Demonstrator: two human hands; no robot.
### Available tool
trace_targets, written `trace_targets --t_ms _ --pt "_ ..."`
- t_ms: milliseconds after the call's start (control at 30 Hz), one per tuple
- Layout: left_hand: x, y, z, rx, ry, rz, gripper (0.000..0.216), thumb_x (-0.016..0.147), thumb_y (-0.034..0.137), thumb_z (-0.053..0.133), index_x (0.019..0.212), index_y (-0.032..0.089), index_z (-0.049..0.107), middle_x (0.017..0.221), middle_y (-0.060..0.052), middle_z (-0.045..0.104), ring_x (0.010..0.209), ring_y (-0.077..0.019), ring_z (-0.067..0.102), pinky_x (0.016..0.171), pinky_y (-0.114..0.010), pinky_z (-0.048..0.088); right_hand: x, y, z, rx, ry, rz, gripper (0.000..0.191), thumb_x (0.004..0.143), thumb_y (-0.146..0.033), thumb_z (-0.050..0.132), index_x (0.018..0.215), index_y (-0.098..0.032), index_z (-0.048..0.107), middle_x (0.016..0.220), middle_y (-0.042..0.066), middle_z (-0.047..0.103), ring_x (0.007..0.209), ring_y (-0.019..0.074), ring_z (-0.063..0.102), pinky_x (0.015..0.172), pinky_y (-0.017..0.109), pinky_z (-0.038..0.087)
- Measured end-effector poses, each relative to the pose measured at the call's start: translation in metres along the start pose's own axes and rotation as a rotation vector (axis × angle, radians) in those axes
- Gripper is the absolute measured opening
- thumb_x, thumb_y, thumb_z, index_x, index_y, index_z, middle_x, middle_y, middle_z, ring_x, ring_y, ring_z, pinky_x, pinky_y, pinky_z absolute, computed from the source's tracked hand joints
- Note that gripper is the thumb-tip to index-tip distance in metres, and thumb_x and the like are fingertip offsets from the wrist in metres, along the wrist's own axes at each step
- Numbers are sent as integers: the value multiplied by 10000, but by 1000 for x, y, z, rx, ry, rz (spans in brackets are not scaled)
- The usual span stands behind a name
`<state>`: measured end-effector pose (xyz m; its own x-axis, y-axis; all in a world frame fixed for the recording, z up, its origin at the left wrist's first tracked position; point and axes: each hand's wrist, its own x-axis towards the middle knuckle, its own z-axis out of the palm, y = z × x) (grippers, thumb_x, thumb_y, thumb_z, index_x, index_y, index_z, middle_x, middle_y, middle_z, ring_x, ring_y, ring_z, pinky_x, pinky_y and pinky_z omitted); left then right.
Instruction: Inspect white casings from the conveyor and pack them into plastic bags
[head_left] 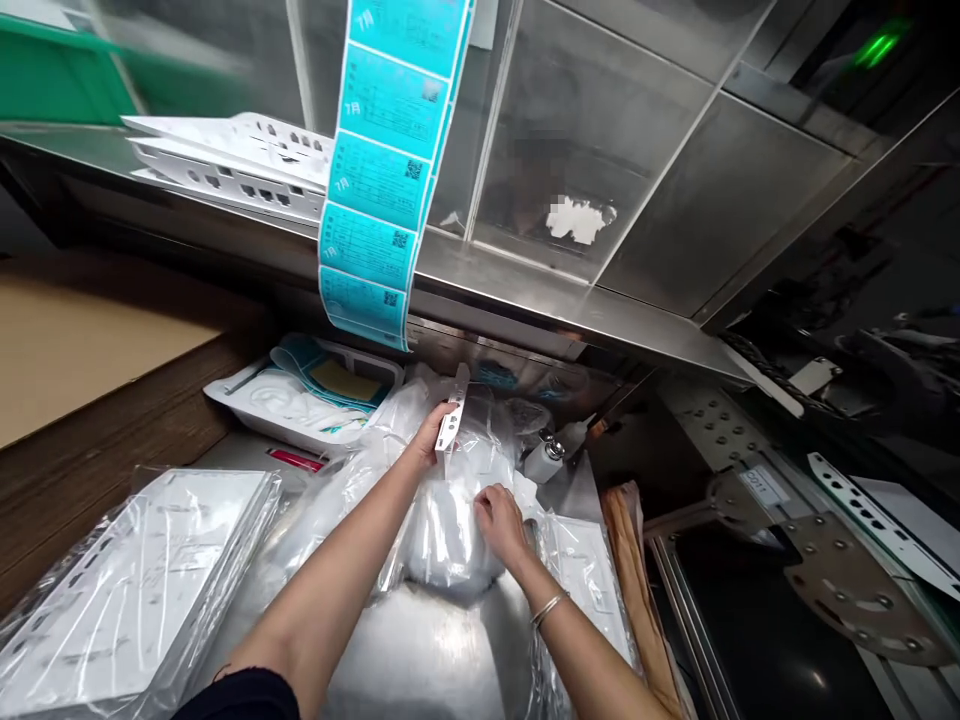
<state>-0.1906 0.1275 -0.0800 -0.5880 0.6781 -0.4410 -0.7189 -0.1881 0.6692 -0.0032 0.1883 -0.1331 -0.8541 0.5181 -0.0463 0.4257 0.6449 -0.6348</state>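
My left hand [433, 437] is closed on a white perforated plastic bracket [450, 428], thumb and fingers pinching it along one edge. The bracket stands nearly upright over the middle of the steel surface [420, 665]. My right hand [501, 522] has its fingers pressed together on a clear plastic bag [450, 535], sunk into the film; can't tell if it's pinching any. The bag sits bunched up just under the bracket. It looks light, soft and slippery, so a gathered fold seems the best place to grab it. The bracket looks stiff but thin, and its long edge looks like the easy hold.

Behind the bag, toward the far edge of the surface, is a white tray [300, 400] holding teal and yellow packaging. Near the left edge is a stack of bagged white panels [127, 590]. A teal label strip [375, 170] hangs above.
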Motion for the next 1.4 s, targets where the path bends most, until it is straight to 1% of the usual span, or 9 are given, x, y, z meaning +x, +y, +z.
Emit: trace_targets --t_ms 100,200,333,433,633,767,900,1167,1400 --pt "-52 16 5 -59 -56 25 313 768 394 561 918 127 624 651 -53 661 555 -200 642 469 -287 520 -5 1 0 259 121 27 163 819 -204 434 906 -187 570 839 39 640 811 187 603 761 301 431" --pt "-127 20 -10 -194 -208 101 502 798 422 498 1221 157 552 957 -108 703 822 -279 678 657 -391 556 -8 6 -4 447 123 127 170 778 -233 479 889 -179 596 743 23 640 731 184 611 702 291 449" --pt "-219 -11 -53 -357 -347 44 641 788 514 484 1354 216 471 1090 -103 688 954 -351 650 726 -434 542 -14 -2 -15 444 100 71 149 722 -322 608 652 -192 595 686 7 599 684 168 554 670 274 418" --pt "-257 -42 -72 -392 -372 -16 658 767 568 493 1358 280 474 1098 -70 691 981 -364 642 716 -426 543 -18 -22 -23 416 107 -59 222 674 -343 681 604 -195 532 681 -9 527 698 153 478 709 276 377" --pt "-247 -65 -65 -416 -504 31 681 779 571 472 1337 180 493 1145 -130 660 989 -362 633 793 -444 517 -17 -54 -29 736 -382 -49 136 647 -286 633 698 -166 598 641 -23 540 611 124 465 626 259 374" --pt "-214 -66 -55 -386 -491 57 631 804 534 451 1297 142 501 1138 -136 654 1004 -346 621 816 -449 507 -25 -56 -28 790 -433 -17 140 579 -252 673 610 -156 577 596 -32 554 608 113 473 638 249 373" --pt "-196 -73 -57 -353 -458 14 582 795 472 472 1268 134 497 1095 -129 668 1007 -344 616 806 -451 516 -35 -44 -30 854 -463 48 190 544 -237 703 690 -148 620 638 -16 616 594 107 482 601 239 367" --pt "-216 -68 -64 -310 -369 9 536 831 390 443 1292 117 473 1043 -130 680 950 -331 645 750 -444 531 -47 -31 -23 1011 -402 193 246 558 -320 775 641 -121 658 517 -19 555 492 88 453 508 224 349" --pt "-236 -64 -65 -245 -232 44 662 758 469 509 1316 116 462 1026 -157 682 916 -340 653 716 -444 538 -38 -32 -32 1327 -47 212 318 754 -503 595 679 -207 508 572 -31 472 507 103 452 518 250 431"
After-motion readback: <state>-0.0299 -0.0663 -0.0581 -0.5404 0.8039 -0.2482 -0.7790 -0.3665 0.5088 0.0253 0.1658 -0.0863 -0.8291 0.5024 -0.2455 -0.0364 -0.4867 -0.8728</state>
